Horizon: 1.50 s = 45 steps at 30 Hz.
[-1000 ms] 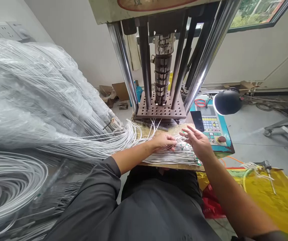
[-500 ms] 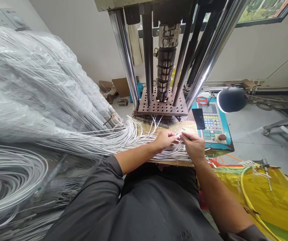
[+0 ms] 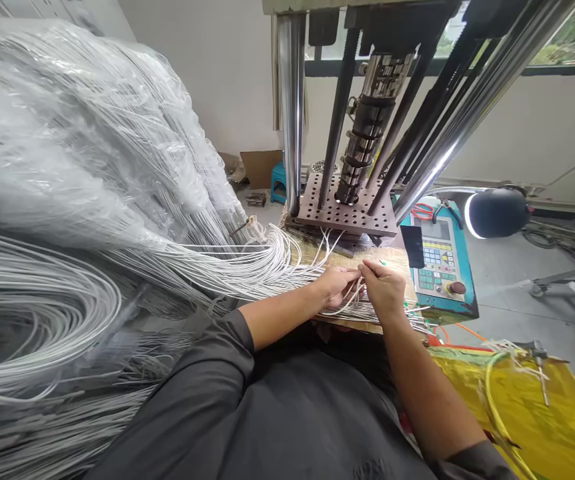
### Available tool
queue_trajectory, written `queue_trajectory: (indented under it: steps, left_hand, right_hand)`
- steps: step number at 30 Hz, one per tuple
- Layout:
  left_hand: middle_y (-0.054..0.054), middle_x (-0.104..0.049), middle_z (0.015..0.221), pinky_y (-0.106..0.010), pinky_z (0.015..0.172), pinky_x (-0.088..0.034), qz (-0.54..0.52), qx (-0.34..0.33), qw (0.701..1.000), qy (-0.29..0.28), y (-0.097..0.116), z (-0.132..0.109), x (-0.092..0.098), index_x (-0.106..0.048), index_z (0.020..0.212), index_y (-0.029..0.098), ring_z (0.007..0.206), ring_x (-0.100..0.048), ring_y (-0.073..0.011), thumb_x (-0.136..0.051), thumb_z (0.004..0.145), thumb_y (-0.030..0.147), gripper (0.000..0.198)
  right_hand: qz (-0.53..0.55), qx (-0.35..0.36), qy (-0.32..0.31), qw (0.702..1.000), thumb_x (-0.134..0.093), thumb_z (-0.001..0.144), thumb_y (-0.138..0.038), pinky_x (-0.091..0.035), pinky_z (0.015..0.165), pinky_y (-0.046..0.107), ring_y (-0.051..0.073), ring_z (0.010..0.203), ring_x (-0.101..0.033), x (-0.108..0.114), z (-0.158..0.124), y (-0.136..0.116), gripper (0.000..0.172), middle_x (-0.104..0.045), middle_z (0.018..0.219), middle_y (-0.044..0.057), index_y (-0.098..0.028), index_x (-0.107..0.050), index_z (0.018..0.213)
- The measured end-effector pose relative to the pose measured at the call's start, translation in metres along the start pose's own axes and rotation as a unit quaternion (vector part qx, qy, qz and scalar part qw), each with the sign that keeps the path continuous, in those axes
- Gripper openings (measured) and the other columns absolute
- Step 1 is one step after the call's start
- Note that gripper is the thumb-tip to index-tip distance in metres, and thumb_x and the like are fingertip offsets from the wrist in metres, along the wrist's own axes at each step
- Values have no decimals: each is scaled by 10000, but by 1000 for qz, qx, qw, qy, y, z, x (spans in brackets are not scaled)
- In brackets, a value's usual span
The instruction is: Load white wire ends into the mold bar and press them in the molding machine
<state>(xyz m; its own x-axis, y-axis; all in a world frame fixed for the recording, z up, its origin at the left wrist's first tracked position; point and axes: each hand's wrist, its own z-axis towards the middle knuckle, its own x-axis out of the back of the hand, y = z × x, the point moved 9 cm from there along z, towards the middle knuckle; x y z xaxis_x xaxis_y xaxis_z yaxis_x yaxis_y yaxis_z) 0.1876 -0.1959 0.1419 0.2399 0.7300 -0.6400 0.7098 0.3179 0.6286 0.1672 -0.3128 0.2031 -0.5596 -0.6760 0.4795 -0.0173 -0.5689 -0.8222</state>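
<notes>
My left hand and my right hand meet over the front of the worktop, fingertips almost touching. Both are closed in a pinch on a thin white cable, which loops down below the fingers; its end is hidden by them. Under and beside my hands lies a thick bundle of white cables, running in from the left. Several cable ends with small green tips stick out to the right of my right wrist. A small green piece shows just beyond my right hand.
Behind my hands stands a press with a perforated metal plate and upright rods. To the right are a control panel, a black phone-like slab, a lamp and yellow sheeting. Plastic-wrapped cables fill the left.
The view has turned slightly left, so the surroundings sit further right. My left hand has turned, with its fingers now curled around the looping cable; my right fingertips stay close to it.
</notes>
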Motion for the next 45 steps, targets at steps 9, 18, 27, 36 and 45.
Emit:
queue_trajectory:
  steps: [9,18,27,36,45]
  left_hand:
    - [-32,-715,793,-270,682,-556,75,13,993,-90,3,-11,-17,-732,934,96,639,-696,-134,-883,690,146,291]
    - [-35,-687,753,-264,627,-547,76,45,994,-63,-1,-16,-19,-726,839,89,601,-660,-116,-876,688,114,214]
    - [-12,-654,788,-238,640,-504,66,-71,995,14,-8,-3,1,-701,809,111,682,-600,-92,-919,669,372,368]
    - [-2,-627,690,-250,628,-474,52,-38,998,-15,-12,-5,-6,-699,776,115,612,-570,-92,-894,681,417,371]
    - [-27,-690,766,-258,780,-464,209,-172,959,-83,-1,-20,-17,-768,808,110,776,-604,-140,-727,840,314,211]
  right_hand:
    - [70,-76,-36,994,-700,817,-565,-613,763,441,275,820,-746,3,-13,7,474,-797,993,107,-183,-806,1076]
    - [186,-85,-71,976,-670,877,-576,-596,935,463,264,951,-752,10,-20,-2,412,-795,1030,88,-205,-801,999]
    - [363,-158,10,918,-835,761,-439,-605,935,487,278,1031,-748,-20,-28,11,467,-770,1117,104,-198,-711,1141]
    - [350,-139,23,926,-767,834,-397,-587,963,465,256,1031,-746,-21,-28,11,245,-782,1059,87,-203,-738,982]
    - [308,-89,33,947,-593,961,-480,-518,1017,485,269,1155,-690,-12,-38,-4,317,-746,1186,121,-202,-729,1029]
